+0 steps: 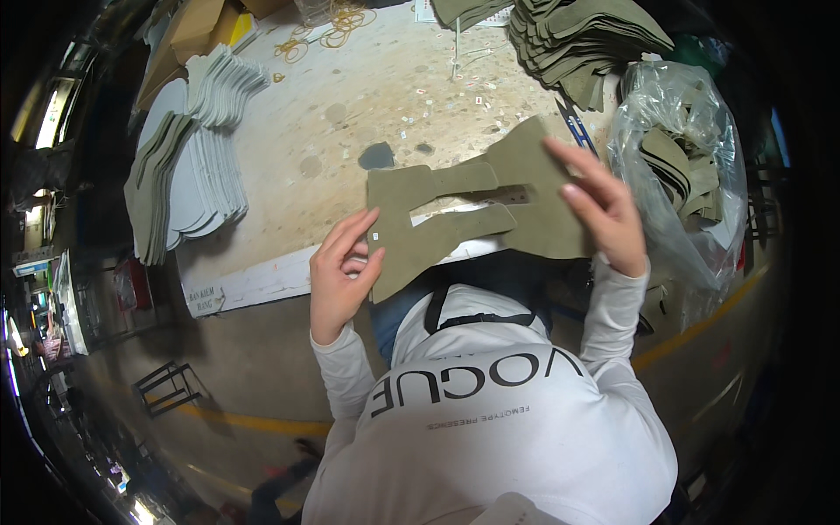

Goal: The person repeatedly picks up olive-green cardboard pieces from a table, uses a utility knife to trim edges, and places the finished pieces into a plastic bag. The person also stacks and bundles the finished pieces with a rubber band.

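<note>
Two flat olive-green cut pieces, each U-shaped with two prongs, lie over the table's front edge with their prongs facing and partly overlapping. My left hand (339, 273) grips the outer edge of the left olive piece (401, 203), thumb and fingers closed on it; a small white sticker shows beside the fingertips. At the right, my right hand (605, 208) holds the outer edge of the right olive piece (549, 214) between thumb and fingers. Part of that hand is slightly blurred. Between the prongs, a gap shows the table (324, 131).
Stacks of light grey pieces (210, 175) and olive pieces (157, 188) stand at the left. A large olive pile (577, 44) is at the far right, near blue-handled thread snips (575, 124). A clear plastic bag (630, 131) holds more pieces. Rubber bands (341, 31) lie at the back.
</note>
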Demonstrator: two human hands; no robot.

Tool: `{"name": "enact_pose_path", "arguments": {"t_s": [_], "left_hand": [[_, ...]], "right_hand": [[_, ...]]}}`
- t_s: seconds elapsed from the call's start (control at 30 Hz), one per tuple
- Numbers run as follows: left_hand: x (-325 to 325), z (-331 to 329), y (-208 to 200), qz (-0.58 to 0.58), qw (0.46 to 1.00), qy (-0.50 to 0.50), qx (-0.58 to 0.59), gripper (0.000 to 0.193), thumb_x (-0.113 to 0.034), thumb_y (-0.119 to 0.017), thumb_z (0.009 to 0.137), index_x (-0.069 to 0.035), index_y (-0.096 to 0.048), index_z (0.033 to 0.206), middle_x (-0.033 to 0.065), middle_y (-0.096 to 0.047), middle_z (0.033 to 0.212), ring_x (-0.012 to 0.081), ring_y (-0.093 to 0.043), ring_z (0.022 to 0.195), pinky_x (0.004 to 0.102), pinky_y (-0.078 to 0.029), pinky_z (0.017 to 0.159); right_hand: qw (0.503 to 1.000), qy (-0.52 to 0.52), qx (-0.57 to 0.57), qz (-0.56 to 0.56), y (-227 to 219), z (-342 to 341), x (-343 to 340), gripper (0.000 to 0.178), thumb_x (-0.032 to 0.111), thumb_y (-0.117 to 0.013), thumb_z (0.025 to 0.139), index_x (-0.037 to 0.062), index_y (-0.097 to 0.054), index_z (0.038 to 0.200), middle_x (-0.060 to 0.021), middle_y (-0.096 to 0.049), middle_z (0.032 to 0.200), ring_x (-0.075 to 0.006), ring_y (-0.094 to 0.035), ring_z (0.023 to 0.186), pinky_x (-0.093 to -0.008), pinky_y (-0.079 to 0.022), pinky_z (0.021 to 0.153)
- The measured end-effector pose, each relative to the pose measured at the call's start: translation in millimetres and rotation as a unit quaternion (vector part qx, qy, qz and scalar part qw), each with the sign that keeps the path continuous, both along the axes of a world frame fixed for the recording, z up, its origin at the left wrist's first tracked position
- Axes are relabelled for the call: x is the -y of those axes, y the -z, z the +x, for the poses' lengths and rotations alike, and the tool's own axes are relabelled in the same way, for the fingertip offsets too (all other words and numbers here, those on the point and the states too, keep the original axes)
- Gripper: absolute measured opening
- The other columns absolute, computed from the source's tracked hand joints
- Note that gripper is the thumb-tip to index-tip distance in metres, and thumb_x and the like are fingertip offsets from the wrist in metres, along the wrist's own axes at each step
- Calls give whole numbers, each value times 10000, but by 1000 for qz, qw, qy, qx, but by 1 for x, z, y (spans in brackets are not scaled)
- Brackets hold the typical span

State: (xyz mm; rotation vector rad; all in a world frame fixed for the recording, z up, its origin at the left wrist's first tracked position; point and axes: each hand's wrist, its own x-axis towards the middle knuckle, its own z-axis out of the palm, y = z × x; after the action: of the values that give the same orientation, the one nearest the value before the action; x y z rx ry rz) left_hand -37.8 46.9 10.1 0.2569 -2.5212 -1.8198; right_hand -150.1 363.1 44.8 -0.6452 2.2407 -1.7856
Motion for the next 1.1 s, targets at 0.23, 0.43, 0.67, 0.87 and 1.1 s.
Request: {"name": "enact_pose_path", "arguments": {"t_s": [0.23, 0.43, 0.67, 0.87, 1.1], "left_hand": [[-4, 6, 5, 11, 998, -66, -3, 380, 43, -555, 916, 10, -592, 1293, 97, -642, 1133, 75, -636, 810, 202, -532, 664], [-2, 11, 14, 104, 988, -110, 10, 333, 8, -505, 980, 45, -556, 1307, 81, -668, 1006, 95, -644, 809, 228, -542, 727], [3, 13, 23, 64, 991, -121, 9, 331, 25, -521, 961, 43, -571, 1288, 86, -679, 951, 137, -690, 829, 256, -579, 742], [3, 11, 23, 122, 987, -107, -12, 350, 35, -531, 938, 39, -576, 1285, 97, -673, 986, 133, -687, 824, 247, -579, 730], [-6, 9, 5, -53, 998, -25, -33, 404, 42, -625, 859, -38, -637, 1255, 86, -614, 1167, 106, -631, 823, 231, -572, 693]], "right_hand": [[993, 56, -12, -107, -55, 7, -6, 476, 47, -506, 936, -102, -462, 1386, -173, -496, 1410, -189, -531, 1237, -284, -385, 1050], [993, -47, 9, -112, -61, 9, 32, 466, 65, -532, 937, -89, -488, 1375, -146, -499, 1350, -184, -525, 1219, -273, -397, 1021], [990, -76, 61, -99, -14, -3, 52, 446, 44, -523, 934, -36, -520, 1373, -133, -543, 1334, -199, -493, 1241, -299, -336, 1076], [995, -87, 52, 25, 46, -24, 42, 418, 27, -509, 947, -8, -538, 1362, -107, -558, 1340, -203, -491, 1267, -301, -325, 1088], [995, -83, 33, 47, 52, -18, 31, 434, 36, -555, 920, -2, -550, 1353, -104, -575, 1304, -205, -511, 1226, -306, -337, 1074]]}}
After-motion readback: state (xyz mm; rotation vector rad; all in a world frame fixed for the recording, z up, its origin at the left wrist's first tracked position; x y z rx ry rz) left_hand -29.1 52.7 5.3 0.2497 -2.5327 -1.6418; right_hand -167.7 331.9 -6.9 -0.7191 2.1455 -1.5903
